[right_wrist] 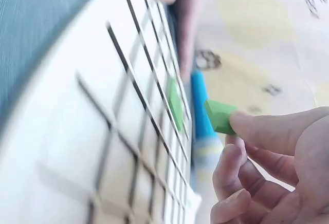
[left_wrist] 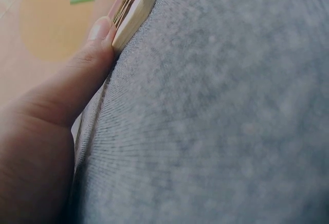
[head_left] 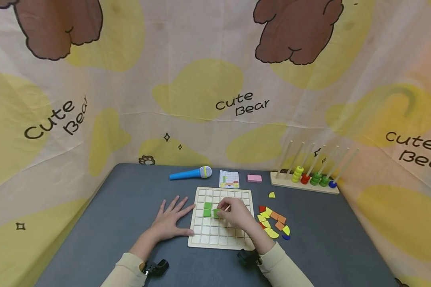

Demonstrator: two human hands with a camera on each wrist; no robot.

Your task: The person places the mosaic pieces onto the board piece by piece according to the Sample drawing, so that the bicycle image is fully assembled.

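Note:
A light wooden grid board (head_left: pixel 201 240) lies on the dark table, with two green squares (head_left: pixel 207 209) in its upper left cells. My right hand (head_left: pixel 237 215) is over the board, pinching a green square tile (right_wrist: pixel 220 117) between thumb and fingers. In the right wrist view that tile is raised off the grid and tilted. Fingers spread, my left hand (head_left: pixel 168 224) rests on the table along the board's left side. Its thumb (left_wrist: pixel 100 36) touches the board's edge in the left wrist view.
Right of the board lie several loose red, yellow, orange and blue pieces (head_left: pixel 280 218). Behind it are a blue toy microphone (head_left: pixel 184 174), a printed pattern card (head_left: pixel 229 173) and a pink block (head_left: pixel 254 178). A wooden peg counter (head_left: pixel 291 181) with coloured beads stands at the back right.

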